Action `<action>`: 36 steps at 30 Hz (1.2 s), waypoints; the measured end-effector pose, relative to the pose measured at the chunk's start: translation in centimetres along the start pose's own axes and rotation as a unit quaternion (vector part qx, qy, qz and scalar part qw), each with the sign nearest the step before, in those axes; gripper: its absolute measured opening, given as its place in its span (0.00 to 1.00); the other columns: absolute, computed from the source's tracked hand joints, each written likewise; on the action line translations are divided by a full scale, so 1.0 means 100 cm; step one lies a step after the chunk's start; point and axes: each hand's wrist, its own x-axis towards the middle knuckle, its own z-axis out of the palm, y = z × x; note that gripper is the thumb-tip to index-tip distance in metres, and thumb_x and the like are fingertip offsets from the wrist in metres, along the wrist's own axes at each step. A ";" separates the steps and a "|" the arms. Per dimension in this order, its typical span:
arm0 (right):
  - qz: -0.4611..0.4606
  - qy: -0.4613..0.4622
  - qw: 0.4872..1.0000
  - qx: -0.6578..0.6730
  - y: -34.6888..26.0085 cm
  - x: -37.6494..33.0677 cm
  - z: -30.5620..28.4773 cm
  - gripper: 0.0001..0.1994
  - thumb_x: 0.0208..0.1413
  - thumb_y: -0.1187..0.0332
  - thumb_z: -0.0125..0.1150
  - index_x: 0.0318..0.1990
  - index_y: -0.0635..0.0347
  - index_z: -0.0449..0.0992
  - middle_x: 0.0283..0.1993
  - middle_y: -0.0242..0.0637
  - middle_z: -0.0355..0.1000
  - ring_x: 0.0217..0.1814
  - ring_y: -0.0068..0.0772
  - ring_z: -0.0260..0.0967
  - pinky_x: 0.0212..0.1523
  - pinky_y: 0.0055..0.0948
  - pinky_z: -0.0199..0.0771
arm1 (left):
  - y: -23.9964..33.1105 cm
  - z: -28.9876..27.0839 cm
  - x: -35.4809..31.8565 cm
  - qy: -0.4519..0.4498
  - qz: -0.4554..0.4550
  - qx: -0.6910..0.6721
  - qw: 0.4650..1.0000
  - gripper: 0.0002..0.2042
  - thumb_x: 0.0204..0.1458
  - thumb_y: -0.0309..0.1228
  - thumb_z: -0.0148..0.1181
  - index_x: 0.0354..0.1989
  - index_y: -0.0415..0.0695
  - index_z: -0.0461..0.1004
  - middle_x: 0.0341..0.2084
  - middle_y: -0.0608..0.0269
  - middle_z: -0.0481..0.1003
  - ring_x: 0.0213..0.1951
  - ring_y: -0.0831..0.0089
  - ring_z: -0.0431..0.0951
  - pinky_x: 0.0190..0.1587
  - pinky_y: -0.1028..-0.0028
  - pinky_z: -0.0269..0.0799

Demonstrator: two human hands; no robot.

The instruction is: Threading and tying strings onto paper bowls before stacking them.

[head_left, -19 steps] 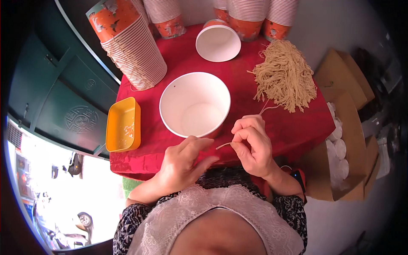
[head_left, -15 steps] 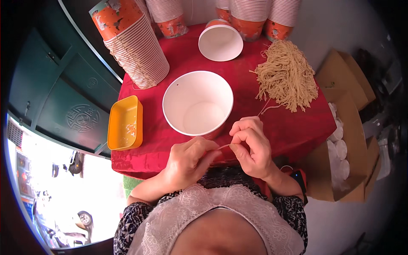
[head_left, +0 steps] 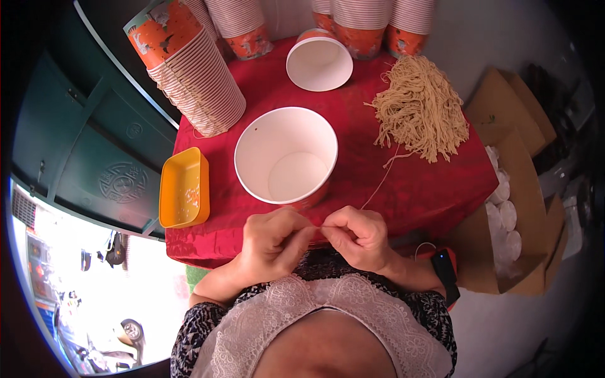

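My left hand [head_left: 274,242] and my right hand [head_left: 358,238] are nearly together at the table's near edge. Both are closed in a pinch on a thin beige string [head_left: 379,188]; the bit between the fingertips barely shows. From my right hand the string runs up to a heap of the same string [head_left: 419,110] at the far right. Just beyond my hands stands a white-lined paper bucket [head_left: 255,157], upright, with a small dark hole near its rim.
At the left edge of the red-covered table [head_left: 372,138] is a yellow tray [head_left: 165,196] holding small white and orange bits. A tall stack of paper buckets [head_left: 205,88] leans behind it. One bucket [head_left: 319,66] lies tipped at the back. An open cardboard box [head_left: 526,183] stands right.
My hands have come closer together, the right one moving down and left toward the left. More string now stretches between the heap and my right hand. The whole view has shifted slightly.
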 end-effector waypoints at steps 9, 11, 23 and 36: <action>0.037 0.113 0.992 -0.044 0.017 0.003 0.002 0.08 0.55 0.83 0.62 0.28 0.63 0.70 0.18 0.19 0.61 0.19 0.06 0.53 0.19 0.15 0.50 | -0.016 -0.014 0.001 0.165 0.012 -0.008 0.986 0.04 0.54 0.15 0.59 0.29 0.36 0.73 0.20 0.66 0.71 0.20 0.82 0.67 0.23 0.81 0.60; 0.042 0.109 0.991 -0.057 0.020 0.006 0.002 0.08 0.54 0.83 0.62 0.28 0.63 0.70 0.18 0.24 0.62 0.18 0.10 0.57 0.18 0.18 0.55 | -0.018 -0.016 0.002 0.170 0.012 -0.005 0.985 0.04 0.54 0.14 0.59 0.29 0.36 0.73 0.20 0.66 0.71 0.20 0.82 0.67 0.23 0.81 0.60; 0.053 0.114 0.990 -0.069 0.034 0.012 0.004 0.09 0.51 0.84 0.63 0.28 0.63 0.69 0.18 0.33 0.64 0.17 0.17 0.62 0.18 0.23 0.60 | -0.023 -0.017 0.004 0.162 0.001 0.009 0.987 0.04 0.53 0.14 0.59 0.29 0.36 0.73 0.19 0.67 0.71 0.20 0.83 0.67 0.23 0.81 0.59; 0.048 0.094 0.993 -0.057 0.038 0.017 0.006 0.07 0.51 0.84 0.62 0.29 0.64 0.70 0.19 0.36 0.66 0.18 0.20 0.63 0.19 0.26 0.62 | -0.017 -0.019 0.022 0.135 0.018 0.082 0.987 0.12 0.49 0.12 0.59 0.43 0.36 0.74 0.35 0.59 0.73 0.25 0.80 0.69 0.27 0.80 0.64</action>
